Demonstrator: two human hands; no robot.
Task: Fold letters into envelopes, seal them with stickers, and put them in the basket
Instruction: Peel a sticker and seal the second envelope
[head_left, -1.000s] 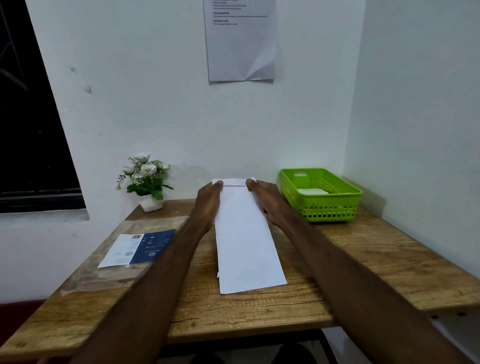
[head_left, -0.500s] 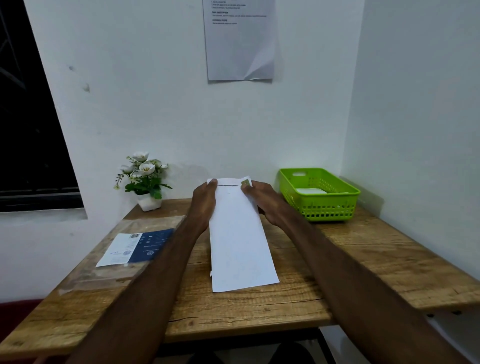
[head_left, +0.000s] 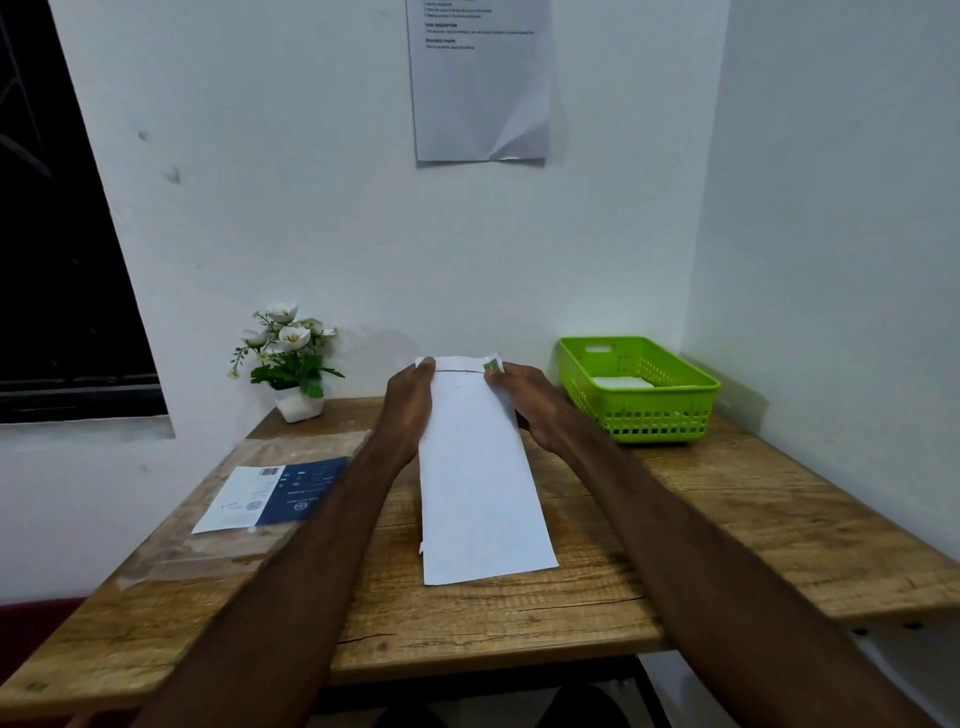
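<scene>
Wooden table (head_left: 727, 493) is topped by a long white envelope (head_left: 480, 488), its far end gripped by left hand (head_left: 408, 410) and right hand (head_left: 530, 402), likely for sealing; green sticker (head_left: 491, 366) is pinched by the right. Green basket (head_left: 644, 415) sits near right.

A single head-worn camera looks forward and slightly down from the near edge of the tabletop (head_left: 727, 525), facing the room's corner. Both forearms run up from the bottom edge to the hands (head_left: 408, 410), close in mid-frame. The wide lens takes in the wall sheet (head_left: 480, 88) above, whose print is probably too small to read, and the window (head_left: 57, 234) at left.
</scene>
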